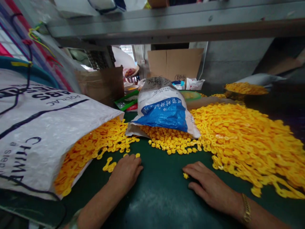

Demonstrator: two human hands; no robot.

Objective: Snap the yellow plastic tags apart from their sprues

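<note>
Left hand (pixel 125 173): lies palm down on the table (pixel 157 203) at lower centre, fingers loosely curled, partly open and holding nothing that shows. Its fingertips are just beside a few loose yellow tags (pixel 109 164), small plastic pieces, each with a ring and a short tail.

Right hand (pixel 209 187): lies palm down, right of centre, fingers open and nearly flat, empty. Its index finger is just beside a single yellow tag (pixel 185 175). A gold bracelet (pixel 246 208) circles the wrist.

Main heap: a broad spread of yellow tags (pixel 238 143) covers the right side of the table, reaching close to the right hand.

Left sack: a white woven sack (pixel 40 127) lies on its side at the left of the frame, with yellow tags (pixel 88 156) spilling from its mouth onto the table.

Middle sack: a white and blue sack (pixel 162 109) slumps at centre, with more tags (pixel 166 140) spread in front of it.

Far heap: a smaller mound of tags (pixel 246 88) sits at upper right.

Background: a cardboard sheet (pixel 175 63) stands behind the sacks, a green tray (pixel 126 101) sits left of them, and a metal shelf edge (pixel 166 27) crosses the top.
</note>
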